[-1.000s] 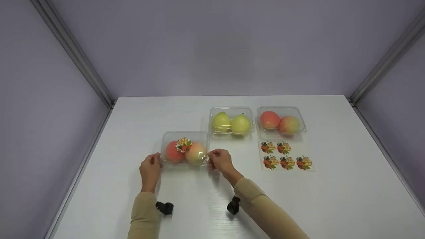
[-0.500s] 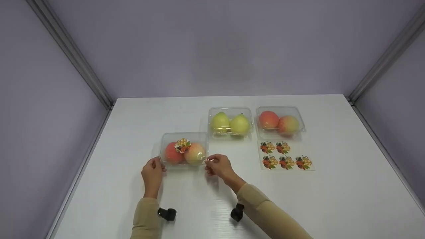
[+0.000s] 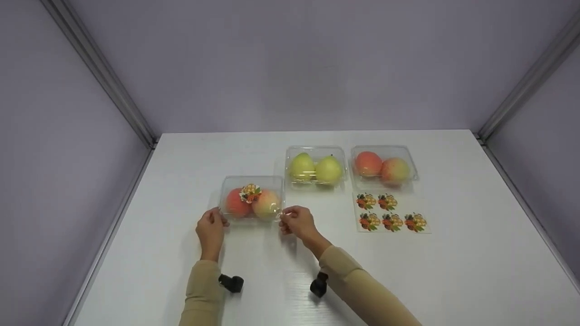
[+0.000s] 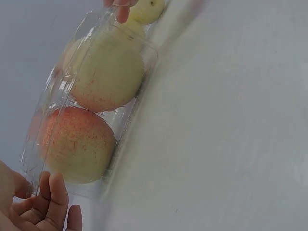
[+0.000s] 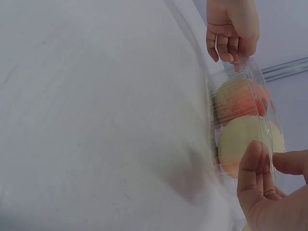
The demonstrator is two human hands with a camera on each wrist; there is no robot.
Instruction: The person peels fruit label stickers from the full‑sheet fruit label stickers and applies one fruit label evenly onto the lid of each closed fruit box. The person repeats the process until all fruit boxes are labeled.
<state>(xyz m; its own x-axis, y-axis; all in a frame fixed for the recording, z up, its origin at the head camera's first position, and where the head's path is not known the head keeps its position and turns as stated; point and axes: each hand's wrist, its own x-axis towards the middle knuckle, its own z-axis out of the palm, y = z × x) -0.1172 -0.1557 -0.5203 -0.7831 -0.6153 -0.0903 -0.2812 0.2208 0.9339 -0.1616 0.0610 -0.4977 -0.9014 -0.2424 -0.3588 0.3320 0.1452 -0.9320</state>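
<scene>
A clear plastic clamshell box [image 3: 230, 182] holds two red-and-yellow peaches [image 3: 266, 204]. On its lid sits a round fruit-print sticker [image 3: 250, 193]. My left hand [image 3: 211, 233] pinches the box's rim at the near left corner. At the near right corner my right hand [image 3: 299, 222] pinches the same rim between thumb and fingers. The left wrist view shows the peaches [image 4: 79, 144] through the box's clear side wall, with left-hand fingertips [image 4: 58, 185] at the rim. In the right wrist view both hands are on the rim, one at each end.
Behind and to the right stands a clear box [image 3: 316, 149] with two yellow-green pears. Beside it is another clear box [image 3: 384, 149] with two peaches. A sheet of fruit stickers [image 3: 410, 203] lies in front of that one. Walls enclose the white table [image 3: 476, 253] at the back and sides.
The box with the sticker and both hands have shifted slightly away from me over the last half second. The left hand has moved a little to the right. Other boxes and the sticker sheet stay put.
</scene>
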